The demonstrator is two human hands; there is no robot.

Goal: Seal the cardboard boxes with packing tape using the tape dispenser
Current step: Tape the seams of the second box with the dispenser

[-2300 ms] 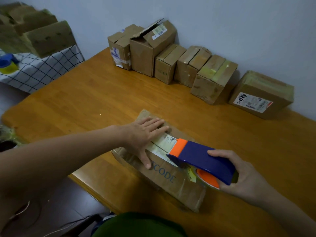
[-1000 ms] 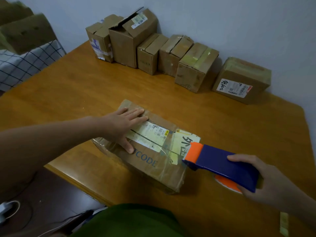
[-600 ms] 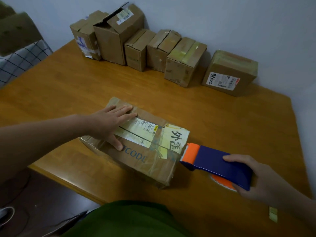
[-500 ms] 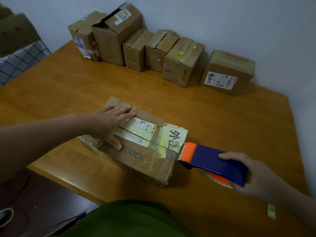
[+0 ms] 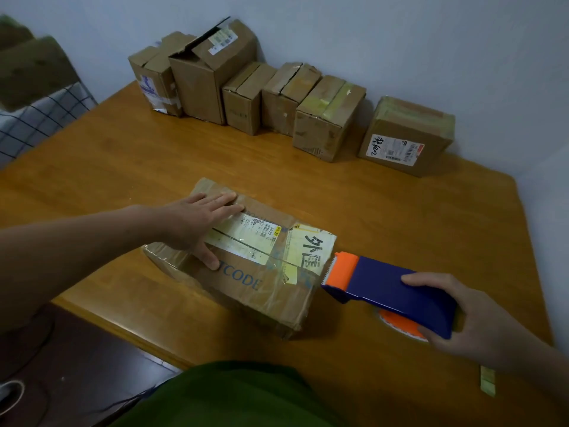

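The left hand lies flat, fingers spread, on the box near the desk's front edge. The right hand grips the blue-and-orange dispenser, whose toothed nose meets the box's right end. The box is creased, taped and labelled; its print is partly covered.

Blue-and-orange tape dispenser, brown cardboard box with yellowish labels, orange-brown wooden table.
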